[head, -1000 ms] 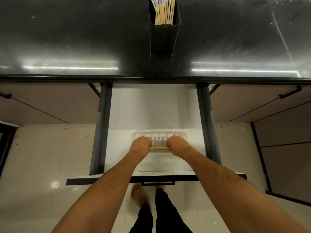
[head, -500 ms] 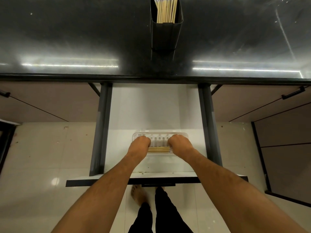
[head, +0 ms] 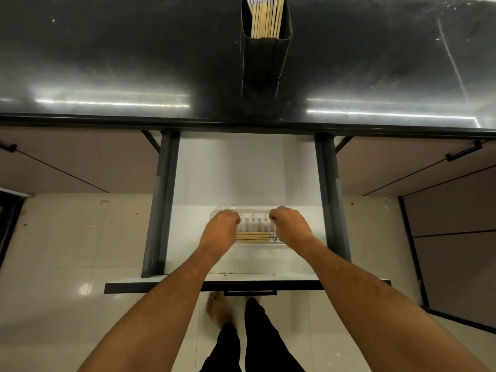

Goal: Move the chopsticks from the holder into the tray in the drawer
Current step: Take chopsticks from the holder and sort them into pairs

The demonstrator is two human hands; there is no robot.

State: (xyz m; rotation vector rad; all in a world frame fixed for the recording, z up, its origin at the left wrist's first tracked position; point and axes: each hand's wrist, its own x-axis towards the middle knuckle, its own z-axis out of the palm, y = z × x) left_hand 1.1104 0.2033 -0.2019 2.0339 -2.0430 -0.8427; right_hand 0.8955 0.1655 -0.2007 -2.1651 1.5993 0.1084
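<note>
Clear plastic makes up the tray [head: 248, 247], which sits on the white floor of the open drawer [head: 230, 173], toward the drawer's front edge. A small bundle of chopsticks [head: 252, 236] lies flat across the tray's near side, running left to right. Most of the chopsticks [head: 265, 18] stand upright in the dark holder [head: 265, 55] on the black table [head: 107, 63], well beyond the tray and roughly in line with it.

Judging by the scene, the step in hand is letting go of the laid bundle and going back for more. To do it well, the sticks should be left parallel and snug against the tray's near wall, so later bundles fit beside them; the hands should lift straight up and not drag sideways, or the light tray may slide or the sticks skew.

Both forearms reach forward and down over the drawer front. The left hand [head: 221, 229] hovers over the tray's left end, knuckles up, fingers curled loosely downward; the right hand [head: 291, 225] mirrors it over the tray's right end. Neither grip appears to clamp the sticks, which lie free between the hands, but the fingertips are hidden under the knuckles, so whether they touch the tray's rim I cannot tell.
</note>
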